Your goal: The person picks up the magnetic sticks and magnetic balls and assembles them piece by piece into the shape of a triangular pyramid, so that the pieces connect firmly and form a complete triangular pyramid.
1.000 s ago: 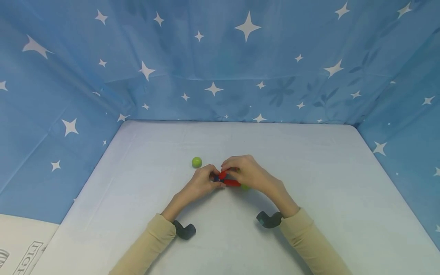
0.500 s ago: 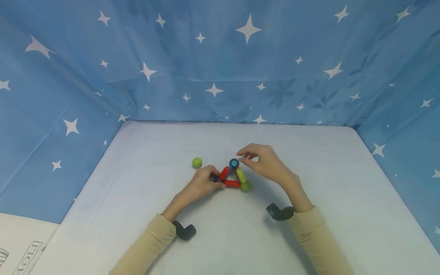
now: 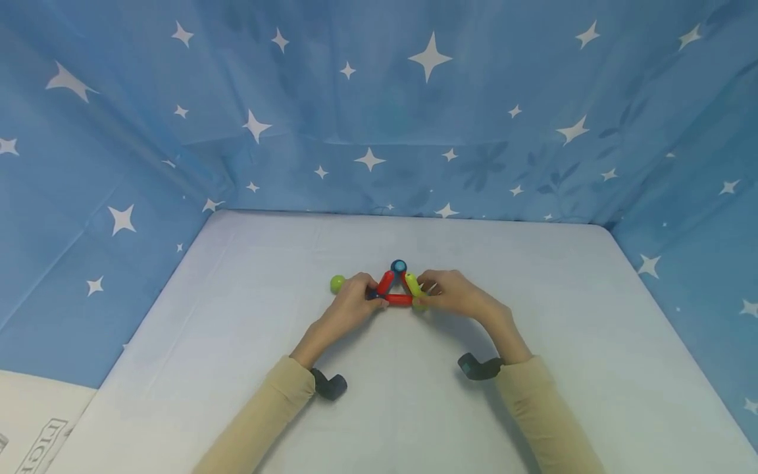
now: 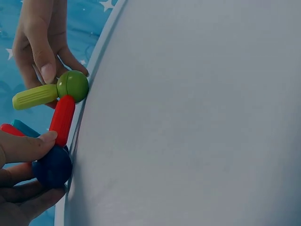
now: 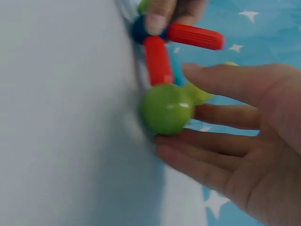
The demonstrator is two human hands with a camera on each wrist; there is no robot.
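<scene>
Balls and rods joined into a triangle lie on the table. My left hand (image 3: 352, 299) grips the dark blue ball (image 4: 52, 165) at its near left corner, thumb on top. A red rod (image 3: 399, 299) runs from there to a green ball (image 5: 167, 109) at the near right corner. Around that green ball my right hand (image 3: 453, 291) has its fingers loosely spread, some touching or very close to it. One red rod (image 3: 385, 283) and a yellow-green rod (image 3: 412, 284) jut up from the near corners. Another blue ball (image 3: 399, 266) forms the far corner.
A loose green ball (image 3: 337, 284) lies just beyond my left hand. The white table (image 3: 533, 283) is bordered by a blue starry curtain (image 3: 379, 105) at the back and sides. Dark wrist camera mounts (image 3: 329, 386) stick out below both wrists.
My right hand first drew back from the structure, uncovering its far blue ball, then came to the near right green ball. The structure has shifted away from me, with my left hand still holding it.
</scene>
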